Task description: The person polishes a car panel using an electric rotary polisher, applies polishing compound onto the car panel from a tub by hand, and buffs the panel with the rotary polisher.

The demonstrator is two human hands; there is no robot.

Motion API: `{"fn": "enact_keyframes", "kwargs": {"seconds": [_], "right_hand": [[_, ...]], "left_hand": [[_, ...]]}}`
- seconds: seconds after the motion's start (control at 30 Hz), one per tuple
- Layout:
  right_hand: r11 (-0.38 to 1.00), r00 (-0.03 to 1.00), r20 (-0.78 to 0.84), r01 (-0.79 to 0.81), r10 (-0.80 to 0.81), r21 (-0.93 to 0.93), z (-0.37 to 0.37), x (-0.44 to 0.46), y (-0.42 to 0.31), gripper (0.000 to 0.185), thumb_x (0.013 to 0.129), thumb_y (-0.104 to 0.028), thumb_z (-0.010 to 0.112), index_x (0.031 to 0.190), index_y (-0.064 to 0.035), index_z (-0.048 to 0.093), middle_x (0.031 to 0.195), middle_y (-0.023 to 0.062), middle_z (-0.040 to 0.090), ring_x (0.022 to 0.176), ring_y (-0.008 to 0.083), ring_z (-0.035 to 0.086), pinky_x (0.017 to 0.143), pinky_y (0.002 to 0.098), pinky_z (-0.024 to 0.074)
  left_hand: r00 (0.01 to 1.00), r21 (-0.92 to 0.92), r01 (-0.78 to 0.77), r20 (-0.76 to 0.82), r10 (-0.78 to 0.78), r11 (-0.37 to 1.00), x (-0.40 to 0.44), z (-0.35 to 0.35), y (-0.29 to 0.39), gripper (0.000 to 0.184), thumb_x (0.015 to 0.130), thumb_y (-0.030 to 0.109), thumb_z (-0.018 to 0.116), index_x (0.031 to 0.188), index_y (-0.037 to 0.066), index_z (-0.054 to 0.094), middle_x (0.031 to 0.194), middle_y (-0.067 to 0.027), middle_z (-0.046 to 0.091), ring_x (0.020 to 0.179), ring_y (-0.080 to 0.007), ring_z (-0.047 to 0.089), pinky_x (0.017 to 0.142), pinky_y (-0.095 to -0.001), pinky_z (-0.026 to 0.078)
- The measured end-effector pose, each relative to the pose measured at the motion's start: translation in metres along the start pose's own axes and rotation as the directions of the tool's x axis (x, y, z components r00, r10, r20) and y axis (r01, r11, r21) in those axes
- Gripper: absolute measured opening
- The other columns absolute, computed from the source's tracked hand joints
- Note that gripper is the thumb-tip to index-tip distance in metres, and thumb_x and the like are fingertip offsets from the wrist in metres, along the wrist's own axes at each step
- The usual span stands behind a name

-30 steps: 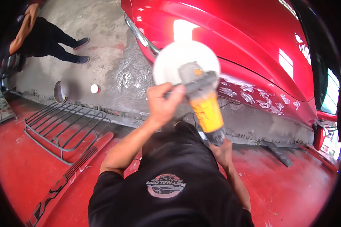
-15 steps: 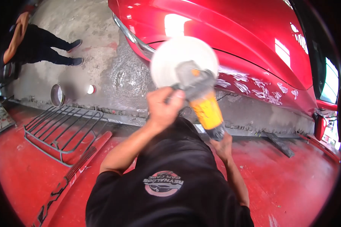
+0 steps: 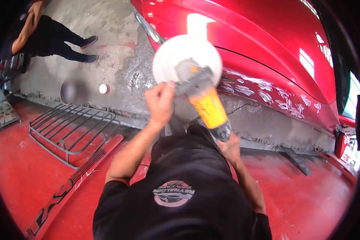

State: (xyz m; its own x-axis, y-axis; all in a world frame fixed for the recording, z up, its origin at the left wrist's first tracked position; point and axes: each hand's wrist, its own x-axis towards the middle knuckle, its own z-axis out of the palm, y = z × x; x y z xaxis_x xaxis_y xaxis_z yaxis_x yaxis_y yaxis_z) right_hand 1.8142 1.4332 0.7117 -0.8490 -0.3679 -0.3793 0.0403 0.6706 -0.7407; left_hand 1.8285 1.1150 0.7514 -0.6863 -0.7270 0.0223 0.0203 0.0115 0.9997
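A yellow and grey polisher (image 3: 209,108) with a big round white pad (image 3: 164,60) is held between my two hands. My left hand (image 3: 160,102) is closed around its side handle, close to the pad. At the rear end of the body, my right hand (image 3: 230,147) is wrapped around the dark grip. The pad overlaps the front corner of a glossy red car (image 3: 244,36); whether it touches the paint I cannot tell. White smears (image 3: 266,96) mark the lower red panel to the right of the pad.
A person (image 3: 48,40) in dark clothes stands at upper left. A small white-topped container (image 3: 104,89) and a round bucket-like object (image 3: 64,93) are on the concrete. A metal rack (image 3: 74,138) lies on the red floor (image 3: 12,168). A dark flat bar (image 3: 296,160) lies at right.
The polisher and both hands have moved left relative to the car, away from the white smears. The whole view has shifted slightly, with the car now further right.
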Motion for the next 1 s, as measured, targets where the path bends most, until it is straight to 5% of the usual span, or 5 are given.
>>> {"fn": "enact_keyframes", "kwargs": {"seconds": [0.2, 0.27, 0.4, 0.77, 1.0], "right_hand": [[0.966, 0.994, 0.08, -0.054, 0.077, -0.253, 0.011, 0.017, -0.03, 0.042, 0.076, -0.023, 0.078, 0.106, 0.0044, 0.067, 0.093, 0.0281, 0.073, 0.091, 0.0493, 0.071, 0.084, 0.0515, 0.0564], [0.988, 0.994, 0.053, 0.098, -0.092, -0.12, -0.009, -0.007, -0.004, 0.044, 0.076, -0.022, 0.079, 0.108, 0.0057, 0.066, 0.093, 0.0287, 0.073, 0.09, 0.0463, 0.073, 0.083, 0.0487, 0.0574], [0.991, 0.993, 0.053, -0.105, 0.109, -0.079, -0.04, -0.043, -0.01, 0.042, 0.076, -0.017, 0.078, 0.109, 0.0062, 0.068, 0.094, 0.0276, 0.075, 0.09, 0.04, 0.076, 0.082, 0.0443, 0.0581], [0.972, 0.992, 0.087, -0.071, 0.093, -0.226, 0.038, 0.004, -0.049, 0.043, 0.078, -0.019, 0.075, 0.111, 0.0072, 0.067, 0.092, 0.0272, 0.074, 0.091, 0.0398, 0.076, 0.082, 0.0432, 0.058], [0.998, 0.999, -0.038, -0.026, 0.029, 0.058, -0.008, -0.031, 0.002, 0.039, 0.077, -0.013, 0.075, 0.111, 0.0069, 0.068, 0.088, 0.017, 0.076, 0.083, 0.0176, 0.071, 0.079, 0.0365, 0.0567]], "left_hand": [[0.989, 0.018, 0.076, -0.126, -0.073, 0.997, 0.015, -0.031, -0.015, 0.047, 0.102, 0.021, 0.064, 0.062, 0.002, 0.049, 0.059, 0.0072, 0.04, 0.06, -0.0057, 0.034, 0.052, -0.0331, 0.024], [0.999, 0.031, 0.04, -0.019, -0.039, 0.999, -0.007, -0.015, -0.015, 0.047, 0.102, 0.022, 0.065, 0.062, 0.002, 0.05, 0.059, 0.0073, 0.041, 0.06, -0.0051, 0.035, 0.052, -0.0326, 0.026], [0.981, 0.013, 0.101, 0.165, -0.102, 0.995, -0.038, 0.015, -0.002, 0.046, 0.101, 0.02, 0.066, 0.063, 0.003, 0.047, 0.06, 0.0056, 0.041, 0.06, -0.0058, 0.034, 0.052, -0.0323, 0.026], [0.99, 0.021, 0.103, -0.096, -0.101, 0.994, 0.03, -0.058, -0.012, 0.047, 0.103, 0.022, 0.064, 0.062, 0.005, 0.05, 0.061, 0.008, 0.043, 0.058, -0.0057, 0.035, 0.052, -0.0314, 0.026], [0.983, -0.012, 0.055, 0.177, -0.052, 0.998, -0.022, 0.006, -0.004, 0.045, 0.101, 0.022, 0.068, 0.064, -0.001, 0.056, 0.057, 0.0027, 0.048, 0.058, -0.0056, 0.041, 0.05, -0.0327, 0.033]]}}
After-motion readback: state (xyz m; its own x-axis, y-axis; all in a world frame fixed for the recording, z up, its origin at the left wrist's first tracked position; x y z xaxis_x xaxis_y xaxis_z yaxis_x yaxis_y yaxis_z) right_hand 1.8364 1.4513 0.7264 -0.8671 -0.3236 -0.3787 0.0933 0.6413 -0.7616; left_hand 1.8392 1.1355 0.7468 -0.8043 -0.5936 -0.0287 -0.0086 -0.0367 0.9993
